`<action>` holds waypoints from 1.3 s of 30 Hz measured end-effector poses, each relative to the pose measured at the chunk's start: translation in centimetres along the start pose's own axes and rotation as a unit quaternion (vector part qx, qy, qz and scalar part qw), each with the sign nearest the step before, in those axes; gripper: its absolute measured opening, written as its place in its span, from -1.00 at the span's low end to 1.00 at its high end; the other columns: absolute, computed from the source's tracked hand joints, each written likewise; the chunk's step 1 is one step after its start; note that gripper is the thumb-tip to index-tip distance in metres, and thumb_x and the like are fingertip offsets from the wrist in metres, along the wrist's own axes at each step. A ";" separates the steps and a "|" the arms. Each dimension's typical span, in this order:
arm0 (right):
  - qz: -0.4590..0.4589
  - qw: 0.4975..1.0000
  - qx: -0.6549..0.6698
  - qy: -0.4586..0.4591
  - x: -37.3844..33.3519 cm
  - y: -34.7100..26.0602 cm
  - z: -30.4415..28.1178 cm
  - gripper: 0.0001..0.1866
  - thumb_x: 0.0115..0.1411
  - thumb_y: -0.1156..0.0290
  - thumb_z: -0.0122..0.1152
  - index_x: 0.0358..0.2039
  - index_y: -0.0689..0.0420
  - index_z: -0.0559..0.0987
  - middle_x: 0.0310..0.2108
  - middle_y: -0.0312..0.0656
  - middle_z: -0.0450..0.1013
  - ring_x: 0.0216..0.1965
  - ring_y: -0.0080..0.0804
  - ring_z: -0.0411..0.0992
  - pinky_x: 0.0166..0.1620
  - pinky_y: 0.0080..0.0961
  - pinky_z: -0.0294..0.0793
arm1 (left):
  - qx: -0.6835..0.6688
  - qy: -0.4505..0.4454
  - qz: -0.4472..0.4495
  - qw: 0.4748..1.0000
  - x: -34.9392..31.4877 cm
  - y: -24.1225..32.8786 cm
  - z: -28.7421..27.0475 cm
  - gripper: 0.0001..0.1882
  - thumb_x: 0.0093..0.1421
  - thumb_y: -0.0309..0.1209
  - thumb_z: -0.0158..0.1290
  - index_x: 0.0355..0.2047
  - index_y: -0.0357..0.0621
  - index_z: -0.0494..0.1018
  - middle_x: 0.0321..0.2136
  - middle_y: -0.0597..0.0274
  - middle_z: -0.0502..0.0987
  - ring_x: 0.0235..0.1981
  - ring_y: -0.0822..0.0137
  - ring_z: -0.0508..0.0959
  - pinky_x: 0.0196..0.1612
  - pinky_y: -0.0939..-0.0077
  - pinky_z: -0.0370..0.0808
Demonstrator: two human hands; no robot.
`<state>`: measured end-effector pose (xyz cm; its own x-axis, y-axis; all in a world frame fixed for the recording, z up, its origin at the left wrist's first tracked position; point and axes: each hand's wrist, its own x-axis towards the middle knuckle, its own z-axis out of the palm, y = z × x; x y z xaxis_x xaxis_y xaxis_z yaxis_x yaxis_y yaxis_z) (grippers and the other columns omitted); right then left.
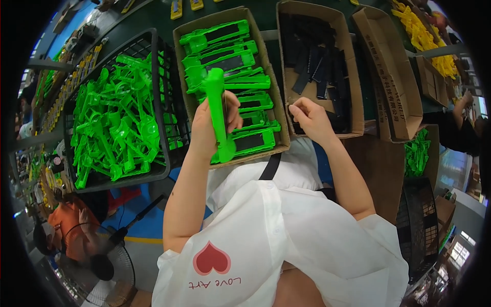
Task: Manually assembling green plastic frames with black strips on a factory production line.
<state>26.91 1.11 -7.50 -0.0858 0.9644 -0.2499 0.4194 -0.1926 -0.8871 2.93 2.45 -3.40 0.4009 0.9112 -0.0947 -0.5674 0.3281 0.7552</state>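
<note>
1 green part (217, 113) clasped in left fingers (233, 109).

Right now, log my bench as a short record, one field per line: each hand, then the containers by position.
Left hand: left hand grips a green plastic part above the middle carton
Right hand: right hand, fingers curled, at the black pieces' carton; whether it holds anything, cannot tell
Left container: black crate, jumbled green parts
Middle container: brown carton, green parts with dark strips, roughly in a column
Right container: brown carton, loose flat black pieces
</note>
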 end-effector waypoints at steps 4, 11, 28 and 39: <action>-0.027 0.982 -0.164 0.087 2.8 1.3 -3.1 -0.79 0.05 0.34 0.07 -0.50 0.26 0.42 -0.64 -0.15 0.40 -0.60 -0.40 0.35 -0.48 -0.54 0.31 | 0.537 0.049 0.051 0.841 0.4 0.6 0.7 -0.75 0.18 -0.32 -0.12 -0.49 -0.26 0.36 -0.71 0.28 0.26 -0.62 0.41 0.32 -0.56 0.58 0.25; 0.091 0.893 -0.409 0.166 8.7 4.1 -5.8 -0.41 -0.03 0.03 0.13 -0.25 0.34 0.28 -0.25 0.22 0.29 -0.22 0.09 0.35 -0.20 -0.22 0.39 | 0.863 -0.047 0.155 0.478 -1.2 -4.7 -2.0 -0.67 0.02 -0.35 -0.01 -0.14 0.08 0.34 -0.14 0.13 0.30 -0.04 0.12 0.24 0.03 0.05 0.09; -0.152 0.863 -0.406 0.257 8.3 7.5 -4.9 -0.78 0.09 0.38 -0.07 -0.33 0.29 0.37 -0.37 0.06 0.31 -0.36 0.02 0.35 -0.33 -0.26 0.38 | 0.782 0.366 -0.171 0.475 -6.1 6.7 -11.1 -0.64 -0.04 -0.22 0.07 -0.36 -0.28 0.36 -0.29 -0.06 0.38 -0.24 -0.04 0.41 -0.26 0.18 0.39; -0.016 0.972 0.169 -0.161 0.9 -6.6 0.0 -0.86 0.09 0.43 0.06 -0.41 0.19 0.34 -0.66 -0.31 0.36 -0.73 -0.74 0.23 -0.67 -0.82 0.18 | -0.031 0.291 0.137 0.946 -9.9 6.1 -5.6 -0.73 0.10 -0.43 -0.02 -0.20 -0.28 0.31 -0.40 0.23 0.42 -0.39 0.40 0.45 -0.41 0.61 0.49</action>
<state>24.08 3.24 -1.87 -0.3951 0.8747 -0.2806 0.0960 -0.2645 -0.9596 -8.57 -3.19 -1.47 -0.2207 0.9411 -0.2562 -0.6414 0.0578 0.7651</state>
